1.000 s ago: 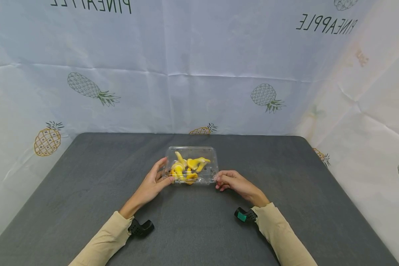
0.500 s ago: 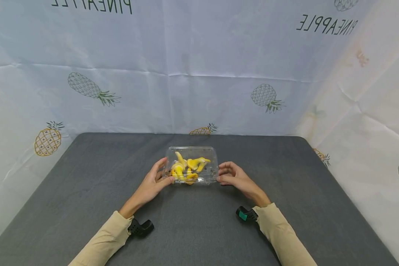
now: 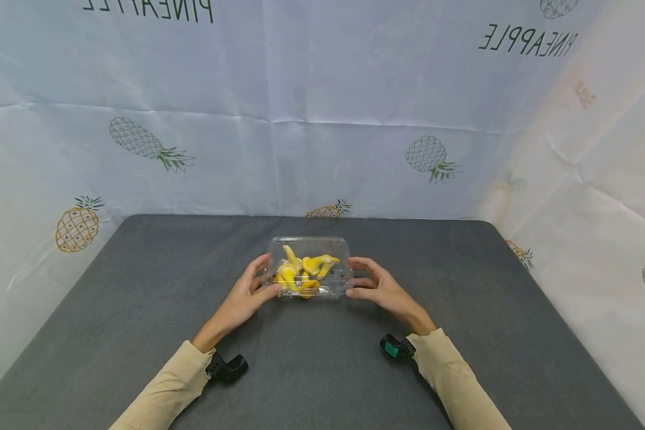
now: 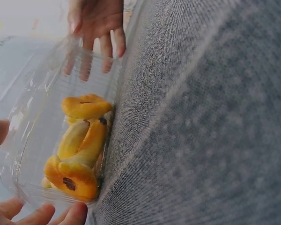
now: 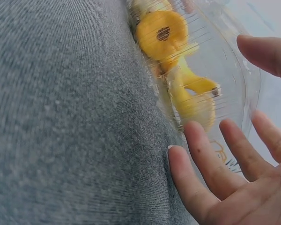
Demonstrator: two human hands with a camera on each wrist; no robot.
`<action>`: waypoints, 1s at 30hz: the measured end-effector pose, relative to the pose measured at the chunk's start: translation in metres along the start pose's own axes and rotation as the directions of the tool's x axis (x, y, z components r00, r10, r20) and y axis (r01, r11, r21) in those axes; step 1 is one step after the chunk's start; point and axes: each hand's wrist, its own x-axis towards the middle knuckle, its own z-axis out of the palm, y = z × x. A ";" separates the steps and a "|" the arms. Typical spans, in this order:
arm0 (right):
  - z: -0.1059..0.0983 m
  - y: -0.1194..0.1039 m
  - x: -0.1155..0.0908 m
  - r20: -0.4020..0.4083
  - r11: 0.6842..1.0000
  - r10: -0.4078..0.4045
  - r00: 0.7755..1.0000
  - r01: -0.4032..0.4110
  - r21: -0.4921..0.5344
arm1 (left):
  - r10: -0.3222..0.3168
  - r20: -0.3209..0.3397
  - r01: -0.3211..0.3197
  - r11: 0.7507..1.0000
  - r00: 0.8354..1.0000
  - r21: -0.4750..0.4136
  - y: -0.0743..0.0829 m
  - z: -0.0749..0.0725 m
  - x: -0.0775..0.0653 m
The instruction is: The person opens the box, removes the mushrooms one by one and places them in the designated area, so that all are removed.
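A clear plastic clamshell box (image 3: 330,243) lies on the dark grey table, holding several yellow mushrooms (image 3: 314,264). At its left end, my left hand (image 3: 247,292) holds the box, the thumb at the near corner and the fingers along the side. In the left wrist view, the left fingertips (image 4: 41,213) sit against the end wall, close to a mushroom cap (image 4: 77,180). My right hand (image 3: 383,292) is spread at the opposite end, its thumb by the near right corner. The right wrist view shows its fingers (image 5: 243,147) apart and nearly straight beside the box wall.
The grey cloth-covered table (image 3: 322,370) reaches back to a white curtain (image 3: 322,77) printed with pineapples. Black wrist mounts (image 3: 228,367) sit at both sleeve cuffs.
My right hand has left its bent-finger hold at the box's near right corner and spread out along the right end. The left hand and the box have stayed in place.
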 end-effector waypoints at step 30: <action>-0.001 -0.002 -0.001 -0.025 1.000 -0.029 0.999 0.029 -0.011 | -0.035 0.008 0.035 0.999 0.999 -0.014 0.000 -0.001 0.000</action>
